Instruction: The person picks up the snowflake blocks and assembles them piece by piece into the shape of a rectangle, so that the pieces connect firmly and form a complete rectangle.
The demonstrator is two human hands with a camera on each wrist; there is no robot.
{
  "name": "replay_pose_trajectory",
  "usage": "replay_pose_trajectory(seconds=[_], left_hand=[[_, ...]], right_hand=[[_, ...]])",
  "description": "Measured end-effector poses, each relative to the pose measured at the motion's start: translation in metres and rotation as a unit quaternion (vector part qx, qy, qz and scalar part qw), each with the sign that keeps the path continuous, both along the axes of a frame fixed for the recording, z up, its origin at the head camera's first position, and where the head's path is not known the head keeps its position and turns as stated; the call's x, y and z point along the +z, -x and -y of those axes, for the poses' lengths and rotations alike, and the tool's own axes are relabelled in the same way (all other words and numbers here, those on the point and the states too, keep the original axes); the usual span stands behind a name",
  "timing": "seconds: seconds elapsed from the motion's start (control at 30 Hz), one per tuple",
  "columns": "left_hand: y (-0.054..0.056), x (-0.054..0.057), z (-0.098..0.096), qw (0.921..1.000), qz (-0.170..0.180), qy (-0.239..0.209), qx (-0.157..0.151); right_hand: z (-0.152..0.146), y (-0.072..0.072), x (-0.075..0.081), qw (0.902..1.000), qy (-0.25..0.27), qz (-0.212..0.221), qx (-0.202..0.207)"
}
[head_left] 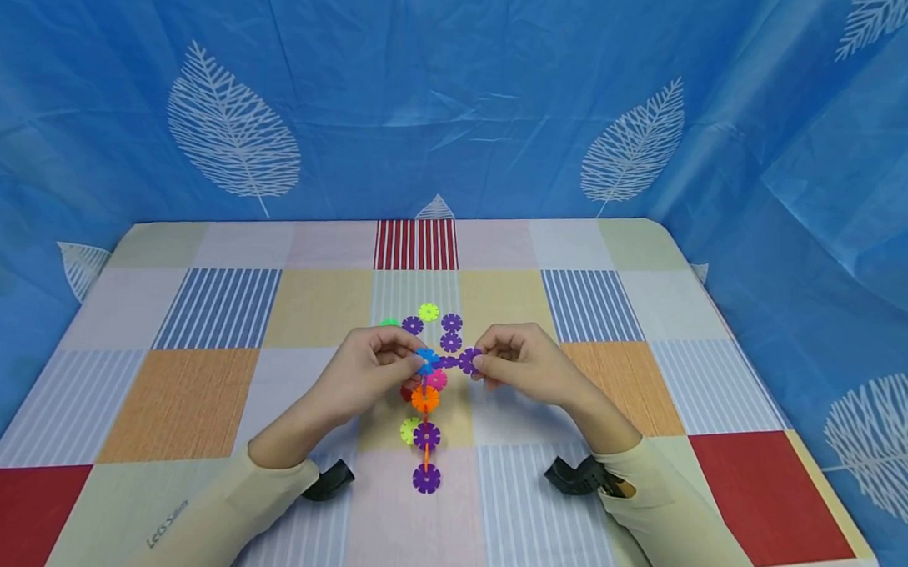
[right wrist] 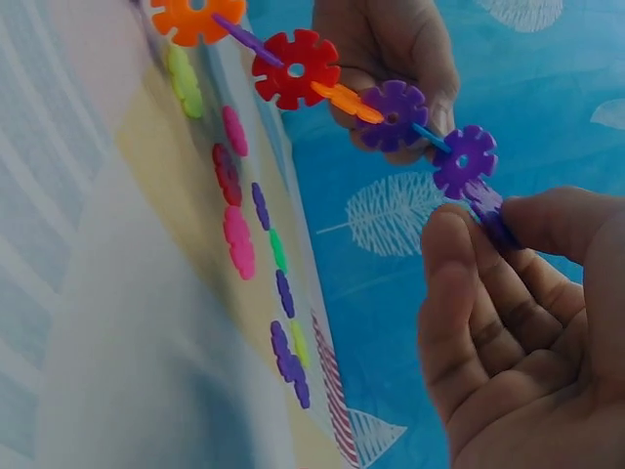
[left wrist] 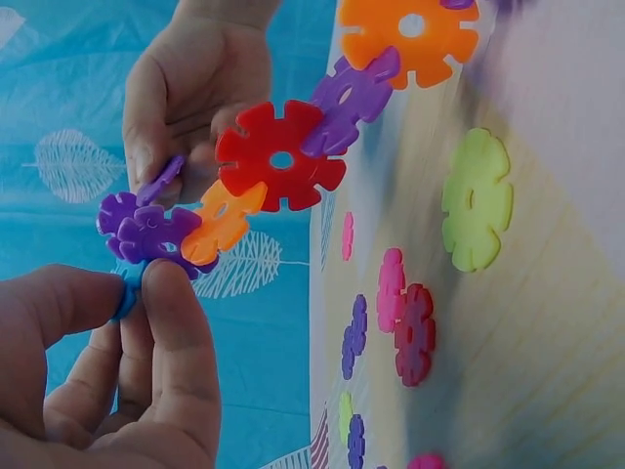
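Both hands hold a chain of notched, flower-shaped plastic discs above the table. My left hand (head_left: 376, 366) pinches a blue disc (head_left: 426, 361) between thumb and fingers. From there a string of linked discs runs down toward me, including a red disc (left wrist: 281, 156), an orange disc (head_left: 425, 398) and a purple disc (head_left: 426, 480) at the near end. My right hand (head_left: 526, 365) pinches a purple disc (head_left: 469, 361) by its edge. In the right wrist view, that piece meets another purple disc (right wrist: 465, 161), which joins the blue one; how deep the slots sit is hard to tell.
Loose discs lie on the patchwork tablecloth (head_left: 194, 408) beneath and beyond the hands: a yellow-green disc (head_left: 429, 312), a purple disc (head_left: 412, 325), a pink disc (head_left: 437, 379) and several others. A blue curtain (head_left: 446, 91) hangs behind the table. Black straps (head_left: 330, 481) show at the wrists.
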State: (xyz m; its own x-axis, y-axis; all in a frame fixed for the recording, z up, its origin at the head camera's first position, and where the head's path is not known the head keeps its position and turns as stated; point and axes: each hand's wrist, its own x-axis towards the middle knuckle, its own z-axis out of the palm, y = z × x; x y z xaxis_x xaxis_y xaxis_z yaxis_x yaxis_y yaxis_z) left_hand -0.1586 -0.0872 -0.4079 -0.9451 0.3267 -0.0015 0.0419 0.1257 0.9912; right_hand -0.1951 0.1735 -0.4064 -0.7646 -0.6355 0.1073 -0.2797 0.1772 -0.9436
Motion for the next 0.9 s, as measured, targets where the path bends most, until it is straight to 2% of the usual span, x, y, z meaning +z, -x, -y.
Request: replay_pose_trajectory(seconds=[0.13, 0.23, 0.4, 0.6, 0.9], left_hand=[[0.000, 0.000, 0.000, 1.0000, 0.001, -0.007, 0.004], [0.001, -0.001, 0.000, 0.9998, 0.004, -0.020, 0.009], [0.001, 0.000, 0.001, 0.9991, 0.012, -0.039, 0.015], [0.001, 0.001, 0.001, 0.9983, 0.011, -0.056, 0.011], [0.001, 0.002, 0.002, 0.9973, 0.009, -0.072, 0.011]], right_hand=[[0.003, -0.002, -0.001, 0.9993, 0.033, 0.018, 0.007], [0.004, -0.003, -0.002, 0.9985, 0.053, 0.005, 0.010], [0.005, -0.003, -0.007, 0.9951, 0.083, -0.052, 0.013], [0.007, -0.004, -0.011, 0.9873, 0.101, -0.123, -0.006], [0.011, -0.003, -0.013, 0.9761, 0.124, -0.178, -0.008]])
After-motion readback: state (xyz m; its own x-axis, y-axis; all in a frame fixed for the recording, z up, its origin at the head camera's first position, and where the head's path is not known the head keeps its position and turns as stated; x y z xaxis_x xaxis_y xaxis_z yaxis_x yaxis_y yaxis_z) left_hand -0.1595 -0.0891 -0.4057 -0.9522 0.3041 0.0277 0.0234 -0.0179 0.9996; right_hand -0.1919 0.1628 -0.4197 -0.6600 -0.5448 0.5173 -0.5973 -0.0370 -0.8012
